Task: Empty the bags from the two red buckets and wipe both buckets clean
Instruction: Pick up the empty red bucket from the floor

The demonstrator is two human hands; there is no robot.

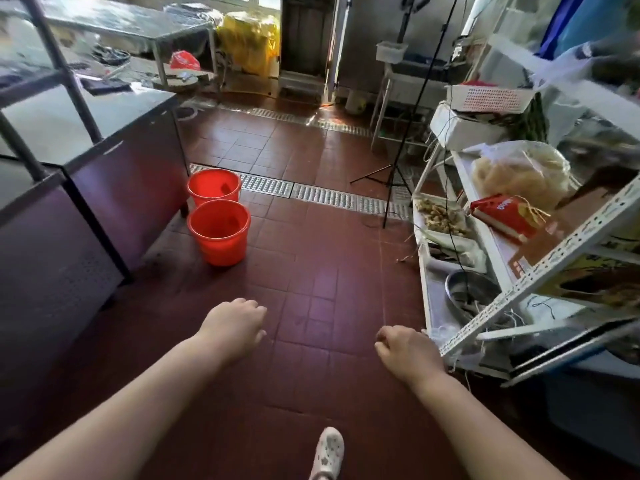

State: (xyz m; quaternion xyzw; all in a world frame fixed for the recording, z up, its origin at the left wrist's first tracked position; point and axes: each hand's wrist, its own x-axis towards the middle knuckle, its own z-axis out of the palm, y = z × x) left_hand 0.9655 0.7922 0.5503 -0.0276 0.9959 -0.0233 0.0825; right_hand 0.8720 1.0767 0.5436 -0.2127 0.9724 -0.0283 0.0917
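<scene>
Left hand (pixel 235 323): reaching forward over the floor (pixel 311 271), seen from the back; its fingers (pixel 254 308) are curling loosely downward, holding nothing and touching nothing.
Right hand (pixel 405 348): reaching forward just beside the lower edge of the rack; its fingers (pixel 382 337) are curling in toward the palm, and nothing is showing in their grip. Whether they are brushing the rack rail I cannot tell.
Near bucket (pixel 220 233): a red bucket standing upright on the floor, well ahead of the left hand, beside the corner of the steel worktop (pixel 86 126). Its inside is looking bare red from this angle.
Far bucket (pixel 214 187): a second red bucket standing upright right behind the first, touching or nearly touching it, its base sitting by the metal drain grate (pixel 311 195) crossing the floor.
Bags: none are showing inside either bucket.
Rack (pixel 540 268): a white slotted-metal shelf unit standing at the right, tilting in the wide view, carrying a clear bag of pale food (pixel 519 171), a red packet (pixel 502 216), a tray of ginger-like roots (pixel 440 216) and a steel bowl (pixel 467 292).
Tripod (pixel 394 174): thin black legs standing on the floor between the rack and the grate.
Shoe (pixel 327 452): a white perforated clog stepping on the floor at the bottom edge.
</scene>
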